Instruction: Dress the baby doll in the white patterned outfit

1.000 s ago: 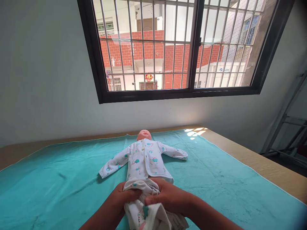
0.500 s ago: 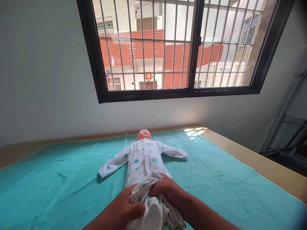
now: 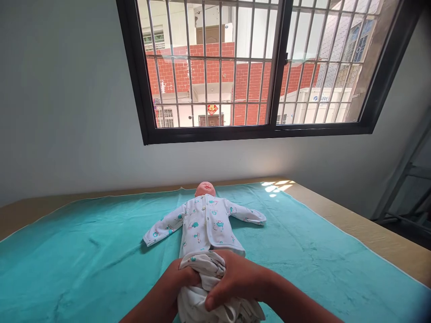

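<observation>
A baby doll [image 3: 205,189] lies on its back, head toward the window wall, dressed in a white baby jacket [image 3: 201,224] with a teal print. Both jacket sleeves spread out to the sides. At the doll's lower end, matching white printed baby pants [image 3: 198,296] are bunched up in my hands. My left hand [image 3: 183,278] is closed on the left side of the gathered cloth. From the right, my right hand [image 3: 237,276] grips the bundle, thumb across its front. The doll's legs are hidden by the cloth and hands.
A teal blanket [image 3: 319,264] covers most of the wooden table [image 3: 350,220], whose bare edge shows at the right and back. Behind stands a wall with a barred, black-framed window [image 3: 215,134]. A metal frame [image 3: 400,179] is at far right.
My right thumb has moved down over the front of the bunched pants, and my left thumb has tucked into the cloth. The jacket's lower hem now shows more. The view has shifted slightly.
</observation>
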Motion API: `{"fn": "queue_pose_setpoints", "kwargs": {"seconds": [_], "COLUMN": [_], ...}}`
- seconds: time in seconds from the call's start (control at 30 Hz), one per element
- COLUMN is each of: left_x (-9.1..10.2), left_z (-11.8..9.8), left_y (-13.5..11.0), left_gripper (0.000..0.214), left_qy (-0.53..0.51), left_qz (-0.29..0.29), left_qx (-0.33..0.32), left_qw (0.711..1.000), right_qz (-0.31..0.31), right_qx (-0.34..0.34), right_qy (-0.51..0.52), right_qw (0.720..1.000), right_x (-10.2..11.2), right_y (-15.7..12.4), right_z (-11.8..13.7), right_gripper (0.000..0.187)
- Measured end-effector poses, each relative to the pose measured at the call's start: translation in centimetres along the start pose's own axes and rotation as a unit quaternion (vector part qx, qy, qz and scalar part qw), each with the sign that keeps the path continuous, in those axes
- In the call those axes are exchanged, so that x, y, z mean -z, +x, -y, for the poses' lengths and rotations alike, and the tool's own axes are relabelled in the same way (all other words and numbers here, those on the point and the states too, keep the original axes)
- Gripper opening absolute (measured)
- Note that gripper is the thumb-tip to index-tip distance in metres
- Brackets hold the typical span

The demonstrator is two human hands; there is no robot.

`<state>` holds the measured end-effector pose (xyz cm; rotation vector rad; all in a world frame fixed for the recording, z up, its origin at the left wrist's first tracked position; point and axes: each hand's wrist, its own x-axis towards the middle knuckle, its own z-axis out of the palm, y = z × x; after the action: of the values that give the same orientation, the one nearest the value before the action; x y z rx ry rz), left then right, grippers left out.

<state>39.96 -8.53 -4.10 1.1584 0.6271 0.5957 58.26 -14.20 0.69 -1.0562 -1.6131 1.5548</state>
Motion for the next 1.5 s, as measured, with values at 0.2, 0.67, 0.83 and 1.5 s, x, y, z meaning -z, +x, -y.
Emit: {"fn": "queue_pose_setpoints", "kwargs": {"seconds": [0.2,0.67,0.83,1.5], "left_x": [-0.5,-1.2,-2.9,-8.9], "left_z": [-0.9,-0.4,-2.3,0.7], "left_y": [-0.8,-0.7,-2.2,-10.6], "left_gripper": [0.039,0.027,0.031,0.027], "left_qy": [-0.057,-0.100,-0.074,0.066], "left_qz": [0.070,0.127,0.084,-0.423], "left_qx": [-0.012,-0.017,-0.031,0.049], "left_qw": [0.996,0.987,0.993,0.902], "right_qz": [0.021,0.035,0.011,0.018], "right_qx": [-0.002,0.034,0.005,0.059], "right_qy": [0.108,0.256,0.222,-0.378], "right_qw": [0.994,0.966,0.975,0.924], "right_x": [0.4,0.3,0.1,-2.4], "right_y": [0.1,0.8,0.8,-0.8], "right_z": [-0.4,-2.2,-1.9,0.2], "right_gripper": [0.051,0.018,0.012,0.031]}}
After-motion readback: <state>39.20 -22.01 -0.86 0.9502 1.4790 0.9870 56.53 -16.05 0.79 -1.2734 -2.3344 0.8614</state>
